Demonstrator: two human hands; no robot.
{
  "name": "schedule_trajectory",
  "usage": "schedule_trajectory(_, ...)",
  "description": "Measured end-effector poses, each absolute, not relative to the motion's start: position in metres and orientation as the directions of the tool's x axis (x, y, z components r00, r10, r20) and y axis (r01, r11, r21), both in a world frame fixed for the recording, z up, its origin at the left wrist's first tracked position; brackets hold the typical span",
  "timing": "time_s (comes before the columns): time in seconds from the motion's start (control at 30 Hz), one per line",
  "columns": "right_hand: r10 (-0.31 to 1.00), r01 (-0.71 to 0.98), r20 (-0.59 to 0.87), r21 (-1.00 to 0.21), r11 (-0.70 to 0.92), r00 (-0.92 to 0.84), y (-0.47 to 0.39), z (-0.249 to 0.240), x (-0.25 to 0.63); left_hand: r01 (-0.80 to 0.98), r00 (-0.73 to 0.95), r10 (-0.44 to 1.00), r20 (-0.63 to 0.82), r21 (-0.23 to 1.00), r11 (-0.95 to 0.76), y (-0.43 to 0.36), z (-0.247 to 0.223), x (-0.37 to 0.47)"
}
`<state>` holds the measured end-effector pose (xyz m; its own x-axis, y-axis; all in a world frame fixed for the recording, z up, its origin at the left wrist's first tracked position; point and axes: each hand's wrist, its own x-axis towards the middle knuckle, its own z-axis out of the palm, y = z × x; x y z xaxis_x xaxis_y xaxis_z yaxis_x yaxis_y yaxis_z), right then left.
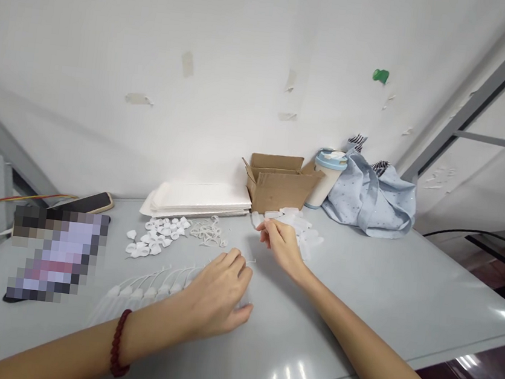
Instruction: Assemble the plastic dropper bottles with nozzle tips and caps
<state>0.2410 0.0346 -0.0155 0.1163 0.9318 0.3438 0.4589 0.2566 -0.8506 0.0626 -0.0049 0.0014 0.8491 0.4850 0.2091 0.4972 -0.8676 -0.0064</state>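
Observation:
My left hand, with a red beaded bracelet at its wrist, is low over the table with its fingers bent down. A clear plastic tube shows between its fingers and thumb, mostly hidden by the hand. Beside and under that forearm lies a row of similar tubes with white caps and thin looped cords. Farther right, my right hand has thumb and fingers pinched on a small translucent plastic piece. A loose pile of such translucent pieces lies just behind this hand.
White caps and thin pale cord loops lie scattered left of centre. White envelopes, a cardboard box, a lidded cup and a blue cloth bag line the wall. A phone lies back left.

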Motion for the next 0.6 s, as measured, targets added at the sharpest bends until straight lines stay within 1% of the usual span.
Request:
schedule_trajectory(0.13,0.913,0.582,0.398,-0.765,0.277,0.089,0.037,-0.017,0.243,0.500,0.851,0.495,0.174,0.018,-0.866,-0.006,0.002,0.062)
schedule_trajectory(0.3,0.888,0.752,0.461,-0.587,0.299,0.007,0.041,-0.021,0.247,0.519,0.841,0.517,0.162,0.031,-0.854,-0.009,0.000,0.060)
schedule_trajectory(0.43,0.875,0.845,0.481,-0.440,0.304,-0.064,0.044,-0.025,0.249,0.509,0.846,0.512,0.150,0.059,-0.858,-0.014,0.001,0.058)
schedule_trajectory(0.47,0.873,0.857,0.481,-0.412,0.309,-0.083,0.045,-0.025,0.249,0.506,0.845,0.512,0.153,0.081,-0.859,-0.014,0.003,0.058)
schedule_trajectory(0.53,0.873,0.887,0.469,-0.336,0.317,-0.134,0.046,-0.026,0.250,0.500,0.832,0.524,0.182,0.163,-0.851,-0.011,0.007,0.056)
schedule_trajectory(0.6,0.884,0.925,0.428,-0.223,0.306,-0.189,0.047,-0.027,0.251,0.514,0.786,0.571,0.238,0.264,-0.816,0.000,0.013,0.054)
